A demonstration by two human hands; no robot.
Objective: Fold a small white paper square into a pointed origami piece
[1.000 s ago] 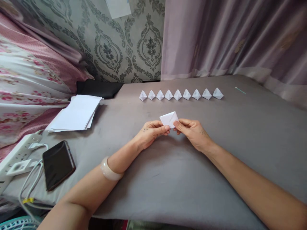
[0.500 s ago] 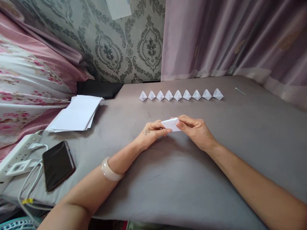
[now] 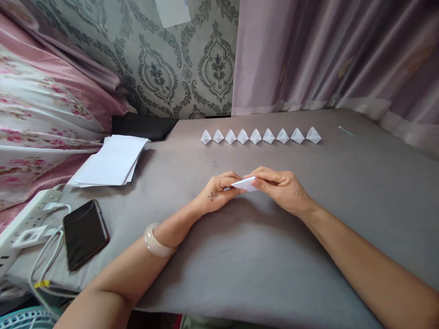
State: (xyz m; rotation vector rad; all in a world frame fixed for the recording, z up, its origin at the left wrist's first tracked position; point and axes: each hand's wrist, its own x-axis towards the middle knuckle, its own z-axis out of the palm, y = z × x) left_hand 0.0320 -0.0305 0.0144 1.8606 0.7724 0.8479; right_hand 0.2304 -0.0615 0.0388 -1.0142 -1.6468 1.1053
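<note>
Folded white paper (image 3: 245, 183), seen nearly edge-on over the middle of a grey-covered table (image 3: 219, 260), pinched by the left hand (image 3: 219, 191) and the right hand (image 3: 281, 187), held close together. Beyond: a row of nine boat-like origami pieces (image 3: 255, 136). Left: stacked white sheets (image 3: 115, 160); nearer, a smartphone (image 3: 85, 234) beside a power strip (image 3: 32, 217). Far right: a thin stick (image 3: 346, 131).

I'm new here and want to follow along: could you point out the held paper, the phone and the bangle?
Held paper (image 3: 244, 184): head view, middle of its visible face.
Phone (image 3: 85, 235): head view, middle of its dark screen.
Bangle (image 3: 155, 244): head view, outer side of its band.
</note>
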